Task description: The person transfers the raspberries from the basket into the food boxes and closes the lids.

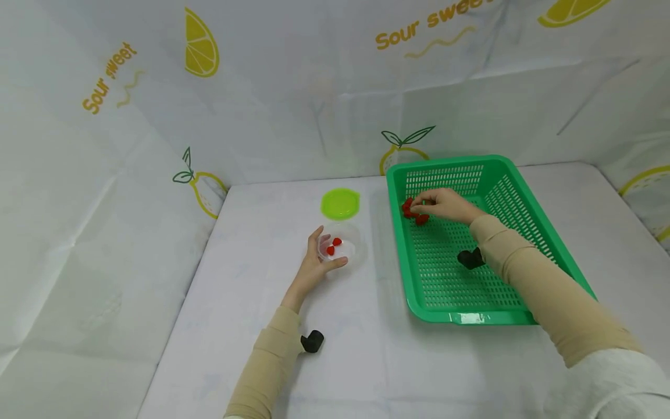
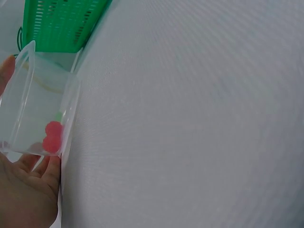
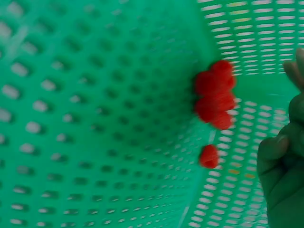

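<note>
My left hand [image 1: 312, 263] holds a clear round plastic tub [image 1: 352, 237] by its side, thumb and fingers spread around the wall. Two small red berries [image 2: 52, 137], bumpy like raspberries, lie inside it. My right hand [image 1: 445, 205] is over the far left part of a green basket [image 1: 445, 273], fingers bent and pointing left. Close under its fingertips in the head view is a cluster of red berries [image 3: 214, 94] against the basket wall. A single berry [image 3: 209, 156] lies apart from them. Nothing shows between the right fingers.
A lime-green lid [image 1: 340, 204] lies flat on the white-covered table [image 1: 235, 256] behind the tub. The basket has high perforated walls and stands to the right. A white sheet with lemon prints hangs behind. Black camera mounts [image 1: 312, 341] sit on both wrists.
</note>
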The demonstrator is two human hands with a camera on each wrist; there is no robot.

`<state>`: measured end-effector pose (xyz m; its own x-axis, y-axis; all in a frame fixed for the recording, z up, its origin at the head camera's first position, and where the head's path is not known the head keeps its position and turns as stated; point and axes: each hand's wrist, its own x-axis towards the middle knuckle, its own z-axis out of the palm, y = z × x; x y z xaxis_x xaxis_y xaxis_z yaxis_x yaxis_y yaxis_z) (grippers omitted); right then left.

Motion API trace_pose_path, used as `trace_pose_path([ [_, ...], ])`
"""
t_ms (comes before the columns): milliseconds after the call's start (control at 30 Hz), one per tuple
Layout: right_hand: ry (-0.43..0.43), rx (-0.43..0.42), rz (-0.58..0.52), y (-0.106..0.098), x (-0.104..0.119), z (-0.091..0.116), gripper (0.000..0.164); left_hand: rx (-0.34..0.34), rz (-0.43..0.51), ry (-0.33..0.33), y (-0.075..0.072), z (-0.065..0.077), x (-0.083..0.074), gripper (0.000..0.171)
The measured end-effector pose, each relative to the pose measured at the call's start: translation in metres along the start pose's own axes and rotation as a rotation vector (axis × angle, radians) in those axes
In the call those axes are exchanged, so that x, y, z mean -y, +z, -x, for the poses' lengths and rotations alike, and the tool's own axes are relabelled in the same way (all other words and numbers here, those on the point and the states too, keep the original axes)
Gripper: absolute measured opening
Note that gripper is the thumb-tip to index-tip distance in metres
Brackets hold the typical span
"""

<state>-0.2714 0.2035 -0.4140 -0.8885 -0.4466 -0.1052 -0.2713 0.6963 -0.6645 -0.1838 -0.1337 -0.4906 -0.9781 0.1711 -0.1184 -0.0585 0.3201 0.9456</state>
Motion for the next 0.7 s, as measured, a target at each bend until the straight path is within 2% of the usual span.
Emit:
trace_pose_path([
  [200, -0.008, 0.008, 0.128, 0.004, -0.013, -0.001, 0.027, -0.01, -0.007, 0.009, -0.001, 0.0, 0.0, 0.095],
  [467, 0.011, 0.02, 0.177, 0.011, -0.028, -0.006, 0.025, -0.005, -0.001, 0.016, -0.001, -0.001, 0.001, 0.097],
  [700, 0.01, 0.047, 0.215, 0.017, -0.028, -0.007, 0.028, -0.004, -0.002, 0.008, 0.0, -0.001, 0.001, 0.096],
])
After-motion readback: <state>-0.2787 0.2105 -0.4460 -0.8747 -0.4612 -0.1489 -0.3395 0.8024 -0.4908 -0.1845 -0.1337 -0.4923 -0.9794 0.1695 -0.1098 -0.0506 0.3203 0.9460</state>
